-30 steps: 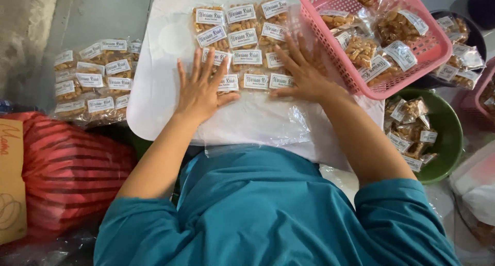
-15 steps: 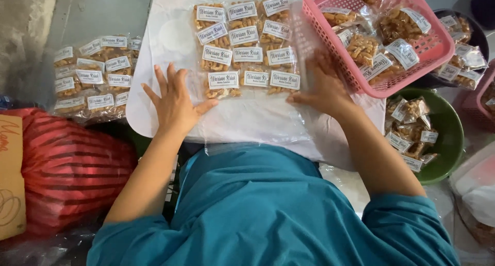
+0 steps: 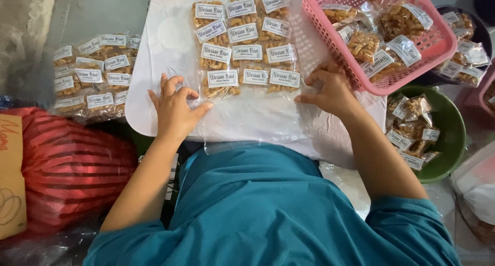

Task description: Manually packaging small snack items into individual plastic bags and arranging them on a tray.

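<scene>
A large clear plastic bag (image 3: 252, 116) lies flat on a white board (image 3: 154, 85), filled with several small labelled snack packets (image 3: 242, 49) set in rows. My left hand (image 3: 175, 109) rests on the bag's left edge, fingers spread, just below and left of the packets. My right hand (image 3: 330, 90) presses the bag's right edge, fingers curled on the plastic, beside the pink basket (image 3: 412, 70).
The pink basket holds more snack packets (image 3: 371, 44). A green bowl (image 3: 448, 142) with packets sits at right, a dark bowl (image 3: 469, 44) behind it. Another filled bag of packets (image 3: 93, 75) lies at left. A red sack (image 3: 67, 168) and a cardboard piece (image 3: 10, 178) are at lower left.
Both hands slid off the packets and moved outward and back toward me, from the rows' lower edge to the bag's left and right sides.
</scene>
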